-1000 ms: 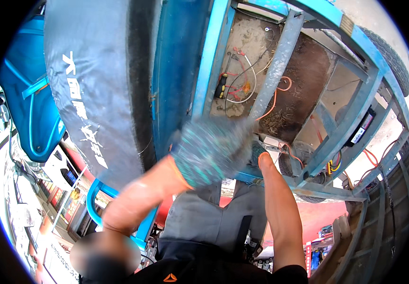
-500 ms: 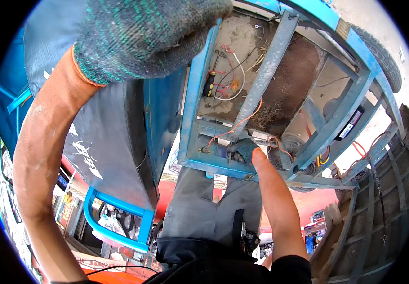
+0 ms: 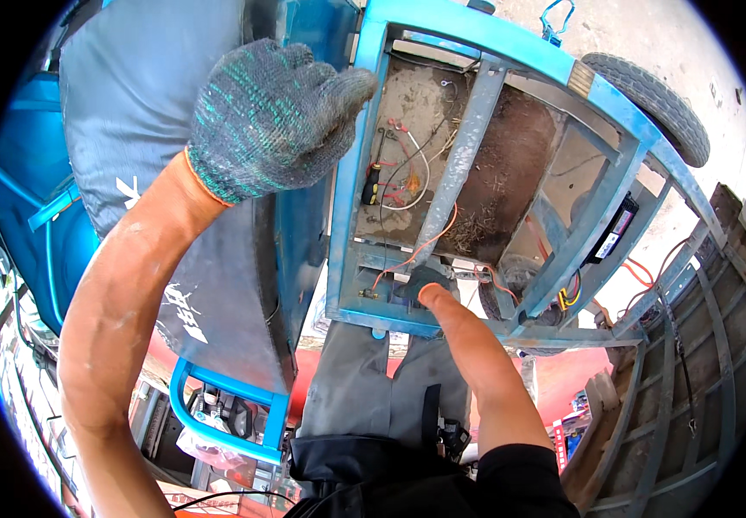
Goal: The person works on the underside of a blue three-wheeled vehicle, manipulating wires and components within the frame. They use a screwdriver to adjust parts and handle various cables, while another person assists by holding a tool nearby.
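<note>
My left hand [image 3: 274, 121] wears a dark knit glove with green flecks and an orange cuff. It is raised beside the left rail of a blue metal frame [image 3: 349, 194], with curled fingers; whatever is inside them, if anything, is hidden. My right hand [image 3: 425, 282], in a dark glove, reaches down into the frame's near left corner. Its fingers are out of sight there. An orange wire [image 3: 429, 242] runs close by that hand. On the compartment floor lies a screwdriver [image 3: 371, 184] with a black and yellow handle, next to red and white wires [image 3: 420, 186].
A black padded seat [image 3: 166, 95] stands left of the frame, above a blue tubular rail [image 3: 226, 440]. Grey cross bars [image 3: 468, 147] divide the frame. A tyre [image 3: 649, 104] sits at far right, a black labelled box [image 3: 615, 229] on the right bars, and a slatted metal panel [image 3: 692, 371] at lower right.
My left hand has moved lower and farther from the camera, still curled. My right hand has shifted slightly left within the frame corner. The whole view has shifted a little.
</note>
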`<state>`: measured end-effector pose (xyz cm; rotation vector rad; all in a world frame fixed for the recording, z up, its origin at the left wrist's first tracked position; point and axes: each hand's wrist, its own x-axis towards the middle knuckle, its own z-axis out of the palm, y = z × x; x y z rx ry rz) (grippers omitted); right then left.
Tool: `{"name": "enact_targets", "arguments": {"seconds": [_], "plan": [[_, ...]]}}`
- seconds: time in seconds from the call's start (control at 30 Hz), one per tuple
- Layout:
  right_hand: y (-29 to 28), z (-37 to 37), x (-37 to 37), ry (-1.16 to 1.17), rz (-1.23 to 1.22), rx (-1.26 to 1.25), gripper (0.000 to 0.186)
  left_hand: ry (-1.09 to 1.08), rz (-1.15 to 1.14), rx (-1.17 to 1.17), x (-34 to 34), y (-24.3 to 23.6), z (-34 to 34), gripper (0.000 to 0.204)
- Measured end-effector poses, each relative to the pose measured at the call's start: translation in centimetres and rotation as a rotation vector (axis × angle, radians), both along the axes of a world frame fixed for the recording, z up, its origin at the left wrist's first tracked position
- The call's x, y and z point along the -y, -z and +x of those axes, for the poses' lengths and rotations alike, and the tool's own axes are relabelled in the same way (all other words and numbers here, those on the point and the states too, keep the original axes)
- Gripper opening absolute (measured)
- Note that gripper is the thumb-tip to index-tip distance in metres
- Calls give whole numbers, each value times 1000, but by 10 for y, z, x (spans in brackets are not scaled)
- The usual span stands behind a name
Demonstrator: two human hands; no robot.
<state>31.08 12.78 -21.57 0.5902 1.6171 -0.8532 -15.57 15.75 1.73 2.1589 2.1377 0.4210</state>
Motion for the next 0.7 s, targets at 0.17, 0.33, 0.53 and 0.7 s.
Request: {"name": "enact_targets", "arguments": {"seconds": [0.17, 0.33, 0.53, 0.7], "plan": [[32, 19, -25, 525, -519, 434, 49, 13, -17, -15, -7, 0, -1, 39], [20, 5, -7, -45, -195, 161, 52, 6, -30, 3, -11, 0, 0, 39], [43, -6, -29, -75, -626, 391, 50, -14, -69, -39, -7, -2, 1, 39], [49, 20, 15, -77, -117, 83, 53, -10, -76, -80, 1, 2, 1, 40]]}}
